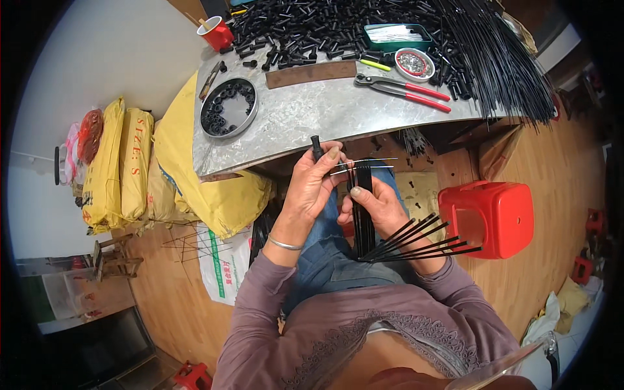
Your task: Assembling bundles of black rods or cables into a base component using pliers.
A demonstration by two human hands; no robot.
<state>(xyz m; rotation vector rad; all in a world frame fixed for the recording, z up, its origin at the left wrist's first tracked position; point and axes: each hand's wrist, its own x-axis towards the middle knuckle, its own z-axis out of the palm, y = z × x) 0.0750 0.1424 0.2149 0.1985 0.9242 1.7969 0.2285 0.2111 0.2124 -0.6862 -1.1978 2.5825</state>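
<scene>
My left hand (311,184) is closed around a black plastic tube-shaped piece (316,148) with a flared top, pinched between thumb and fingers. Two thin silvery wires (383,167) stick out sideways from near the fingertips and cross the top of a bundle of black ribs (365,227), like those of an umbrella. My right hand (376,203) grips that bundle, its thumb pressed on the front. The bundle stands above my lap, and at its lower end several thin rods fan out over my right forearm. Exactly how the wires meet the ribs is too small to tell.
The metal-topped table (299,107) ahead bears a heap of black plastic pieces (299,29), a round tin (252,123), red-handled pliers (409,91), a wire tray (398,32) and long black rods (500,65). A red stool (497,221) stands right; yellow sacks (135,166) lie left.
</scene>
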